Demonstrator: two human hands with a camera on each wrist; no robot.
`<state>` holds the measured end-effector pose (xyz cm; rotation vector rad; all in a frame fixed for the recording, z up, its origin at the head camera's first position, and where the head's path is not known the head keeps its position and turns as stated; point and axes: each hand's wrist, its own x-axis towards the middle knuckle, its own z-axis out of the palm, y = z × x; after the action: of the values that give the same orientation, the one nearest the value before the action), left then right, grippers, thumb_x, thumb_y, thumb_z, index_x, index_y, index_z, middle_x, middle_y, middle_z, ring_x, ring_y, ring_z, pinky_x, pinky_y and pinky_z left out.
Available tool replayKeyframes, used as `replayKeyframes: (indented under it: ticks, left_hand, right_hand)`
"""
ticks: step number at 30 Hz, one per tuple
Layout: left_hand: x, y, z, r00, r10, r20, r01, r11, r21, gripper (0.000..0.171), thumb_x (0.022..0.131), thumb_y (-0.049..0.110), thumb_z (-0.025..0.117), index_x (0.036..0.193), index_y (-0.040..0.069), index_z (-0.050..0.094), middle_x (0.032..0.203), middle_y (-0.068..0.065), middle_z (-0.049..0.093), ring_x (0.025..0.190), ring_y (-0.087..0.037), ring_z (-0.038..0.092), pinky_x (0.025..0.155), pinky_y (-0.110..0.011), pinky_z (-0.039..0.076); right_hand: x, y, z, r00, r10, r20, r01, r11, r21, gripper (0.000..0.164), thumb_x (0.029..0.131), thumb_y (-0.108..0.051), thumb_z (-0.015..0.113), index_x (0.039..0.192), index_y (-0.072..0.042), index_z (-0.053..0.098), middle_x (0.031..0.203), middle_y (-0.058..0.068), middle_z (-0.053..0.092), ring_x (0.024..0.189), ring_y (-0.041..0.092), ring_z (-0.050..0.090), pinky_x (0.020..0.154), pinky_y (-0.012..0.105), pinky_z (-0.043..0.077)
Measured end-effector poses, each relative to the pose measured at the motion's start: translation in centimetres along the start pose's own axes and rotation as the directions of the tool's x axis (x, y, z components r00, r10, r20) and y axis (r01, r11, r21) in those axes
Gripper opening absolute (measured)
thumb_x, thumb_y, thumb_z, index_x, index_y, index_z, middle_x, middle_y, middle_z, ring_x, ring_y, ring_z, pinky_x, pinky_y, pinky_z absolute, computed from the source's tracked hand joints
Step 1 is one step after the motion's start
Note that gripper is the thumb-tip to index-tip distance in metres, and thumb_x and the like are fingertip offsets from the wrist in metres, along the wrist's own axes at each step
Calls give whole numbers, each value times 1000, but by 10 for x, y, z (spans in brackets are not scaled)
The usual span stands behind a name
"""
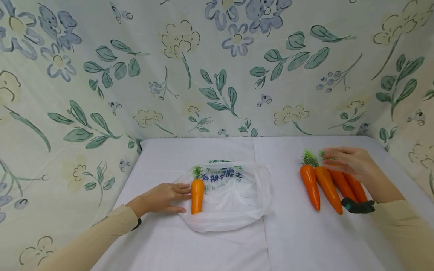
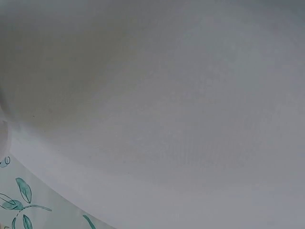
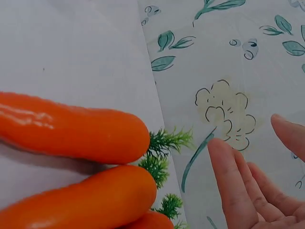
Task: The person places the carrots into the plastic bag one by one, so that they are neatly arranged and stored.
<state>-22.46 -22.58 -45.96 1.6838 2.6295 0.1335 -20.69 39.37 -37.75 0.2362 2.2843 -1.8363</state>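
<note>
In the head view an orange carrot (image 1: 197, 195) with a green top lies at the left side of a white plastic bag (image 1: 234, 224), its lower end hidden by the bag's rim. My left hand (image 1: 162, 197) rests at the bag's left edge beside that carrot, fingers and thumb extended. Several more orange carrots (image 1: 310, 186) lie side by side at the right, tips toward me. Over the tops of the rightmost ones is my right hand (image 1: 350, 162). The right wrist view shows those carrots (image 3: 76, 131) apart from the right hand (image 3: 252, 191), whose fingers are extended.
A white cloth (image 1: 230, 256) covers the table. Behind and beside it hangs a floral curtain (image 1: 217, 75). The left wrist view shows mostly white cloth (image 2: 167, 119), with some floral fabric (image 2: 28, 200) at the lower left.
</note>
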Motion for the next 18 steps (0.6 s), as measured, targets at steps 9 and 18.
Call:
replayKeyframes:
  ticks: [9,18]
  left_hand:
    - [1,-1,1,999,-24,24,24,1000,-3,58,95,55,60,135,14,65,141,-5,57,133,-25,51,104,-41,46]
    - [0,-1,3,1000,-24,15,24,1000,4,58,95,56,60,134,14,65,140,-5,58,133,-26,51,103,-42,47]
  right_hand:
    - [6,12,-26,999,-8,-51,9,1000,28,15,97,-27,68,87,-38,72,89,-15,66,81,6,68,74,32,61]
    - [9,27,-49,991,30,-132,-38,998,-57,15,94,-40,69,81,-45,64,84,-20,64,75,3,67,69,28,60]
